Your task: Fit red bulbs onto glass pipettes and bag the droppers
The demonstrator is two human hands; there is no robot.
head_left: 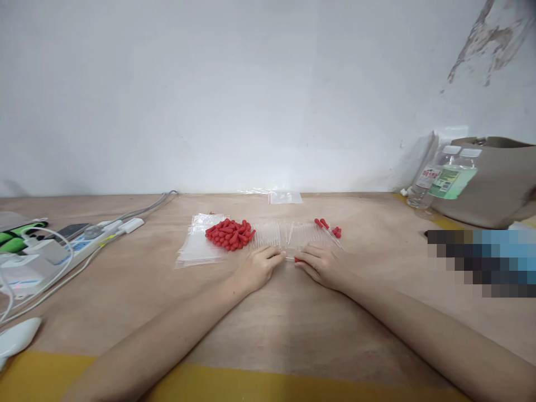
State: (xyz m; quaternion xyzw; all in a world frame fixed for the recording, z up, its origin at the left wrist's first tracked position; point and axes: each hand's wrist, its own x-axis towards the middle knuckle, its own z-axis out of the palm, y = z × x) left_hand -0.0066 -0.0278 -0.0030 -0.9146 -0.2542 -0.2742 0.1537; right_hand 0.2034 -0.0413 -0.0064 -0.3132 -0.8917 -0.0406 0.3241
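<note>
My left hand (258, 269) is closed, its fingertips pinching one end of a thin clear dropper tube (290, 258). My right hand (321, 266) has its fingers closed round a red rubber bulb (297, 259) that sits at the tube's other end; whether the bulb is fully on the tube I cannot tell. Just beyond the hands lie many clear tubes (268, 233) side by side. To their left is a heap of red rubber bulbs (229, 234), partly on clear plastic bags (196, 245). At the right end lie tubes fitted with red bulbs (323, 224) and a few loose bulbs (336, 231).
A power strip (90, 240) with chargers and cables, plus a phone (69, 232), occupies the left side. Two plastic bottles (454, 177) and a beige bag (498, 178) stand at the back right. A small clear bag (285, 197) lies by the wall.
</note>
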